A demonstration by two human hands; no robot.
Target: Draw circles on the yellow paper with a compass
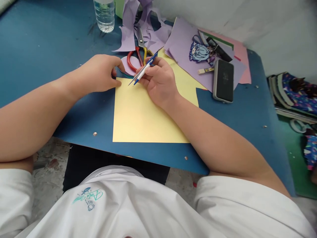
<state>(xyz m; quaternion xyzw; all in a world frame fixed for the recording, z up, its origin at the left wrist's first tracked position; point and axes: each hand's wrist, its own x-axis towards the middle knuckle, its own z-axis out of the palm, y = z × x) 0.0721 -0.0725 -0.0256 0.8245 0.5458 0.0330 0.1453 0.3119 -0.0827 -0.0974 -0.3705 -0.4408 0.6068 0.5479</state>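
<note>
My yellow sheet [146, 119] is lying flat on the blue table [37, 43] in front of me, its straight lower edge running close to the table's front edge. It is looking plain and pale, its near face showing no marks that I can make out, and my right forearm is covering part of its right side. More yellow paper is showing beyond my right hand [160, 79], though I cannot tell whether it is belonging to the same sheet. That hand is holding a white and blue pen [143, 72], its tip slanting down to the left above the sheet's upper part, with a thin grey point showing just beside it. My left hand [101, 72] is resting at the upper left corner, the thumb touching the paper and the forefinger curving in, a narrow gap showing between them; whether the other fingers are gripping anything, I cannot tell. Just beyond the sheet, scissors [141, 43] with red and yellow handles are lying near some purple scraps [128, 26]
</note>
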